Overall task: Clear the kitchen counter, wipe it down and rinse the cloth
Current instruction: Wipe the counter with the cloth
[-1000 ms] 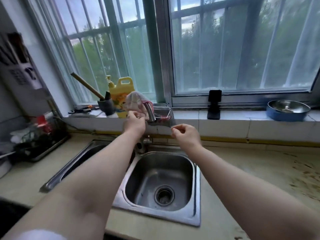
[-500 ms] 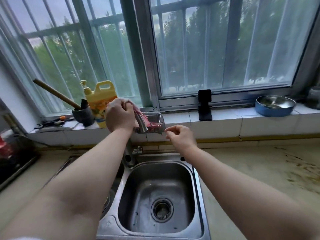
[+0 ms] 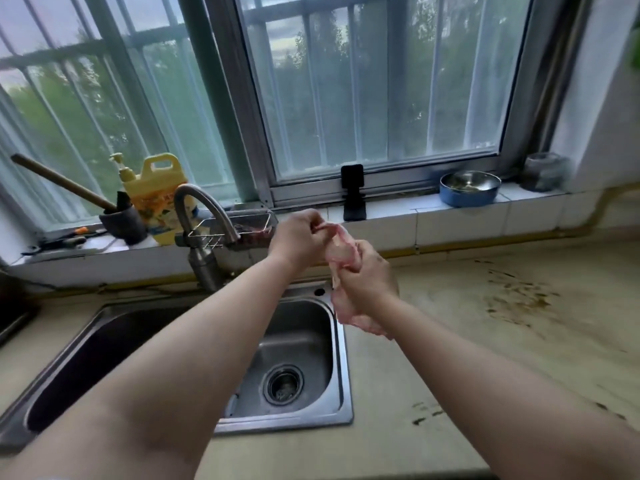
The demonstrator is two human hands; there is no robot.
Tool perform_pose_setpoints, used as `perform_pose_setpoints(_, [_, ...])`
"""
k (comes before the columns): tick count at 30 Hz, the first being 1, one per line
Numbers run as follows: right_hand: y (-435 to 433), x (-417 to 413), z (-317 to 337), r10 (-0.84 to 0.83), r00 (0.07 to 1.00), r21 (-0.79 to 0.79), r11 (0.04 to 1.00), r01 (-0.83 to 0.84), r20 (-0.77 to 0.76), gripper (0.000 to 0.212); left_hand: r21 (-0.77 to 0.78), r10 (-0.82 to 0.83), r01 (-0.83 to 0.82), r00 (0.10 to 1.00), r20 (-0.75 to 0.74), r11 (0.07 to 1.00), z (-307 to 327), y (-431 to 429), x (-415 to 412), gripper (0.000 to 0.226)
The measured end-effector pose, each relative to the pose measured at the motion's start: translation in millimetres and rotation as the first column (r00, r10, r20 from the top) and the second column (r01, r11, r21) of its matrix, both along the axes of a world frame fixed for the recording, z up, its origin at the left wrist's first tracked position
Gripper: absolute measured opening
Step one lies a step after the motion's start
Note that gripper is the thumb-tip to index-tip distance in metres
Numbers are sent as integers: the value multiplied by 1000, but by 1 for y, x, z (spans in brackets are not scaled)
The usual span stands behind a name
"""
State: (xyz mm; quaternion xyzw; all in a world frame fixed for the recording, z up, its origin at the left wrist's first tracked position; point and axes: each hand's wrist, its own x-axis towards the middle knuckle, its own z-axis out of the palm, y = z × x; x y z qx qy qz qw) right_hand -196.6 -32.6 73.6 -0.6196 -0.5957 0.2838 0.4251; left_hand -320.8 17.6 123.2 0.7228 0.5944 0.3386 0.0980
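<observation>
A pink and white cloth (image 3: 341, 252) hangs bunched between both hands, above the right rim of the small sink basin (image 3: 298, 344). My left hand (image 3: 298, 237) pinches its top end. My right hand (image 3: 369, 278) is closed around its middle, and the loose lower end dangles below that hand. The curved steel faucet (image 3: 204, 220) stands bare to the left of the hands. The beige counter (image 3: 502, 323) to the right carries dark brown smears and specks.
On the tiled sill stand a yellow detergent jug (image 3: 156, 195), a dark mortar with a wooden pestle (image 3: 121, 221), a wire rack (image 3: 242, 225), a black phone stand (image 3: 353, 192), a blue metal bowl (image 3: 469, 188) and a jar (image 3: 545, 171). A larger basin (image 3: 104, 341) lies left.
My left hand lifted the cloth off the faucet and carried it right. My right hand closed around it. The view has swung right, so the dish rack at the left is out of sight.
</observation>
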Motion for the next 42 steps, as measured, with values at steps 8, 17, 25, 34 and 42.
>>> perform_pose_setpoints(8, [-44, 97, -48, -76, 990, -291, 951, 107, 116, 21, -464, -83, 85, 996, 26, 882, -65, -45, 49, 15])
perform_pose_setpoints(17, [-73, 128, -74, -123, 991, -208, 969, 129, 45, 39, -250, -1, 21, 997, 82, 968, -100, -75, 63, 14])
perform_pose_setpoints(25, [-123, 152, -140, 194, 945, -609, 793, 7, 263, 54, -789, -303, 30, 932, -200, 613, -167, -123, 67, 56])
perform_pose_setpoints(34, [-140, 184, -168, 236, 765, -586, 781, 218, 599, 32, -747, -206, -118, 923, -326, 655, -240, -143, 145, 91])
perform_pose_setpoints(42, [-127, 202, -176, 72, 802, -467, 842, 270, 593, 41, -740, -266, -134, 879, -396, 659, -265, -142, 153, 94])
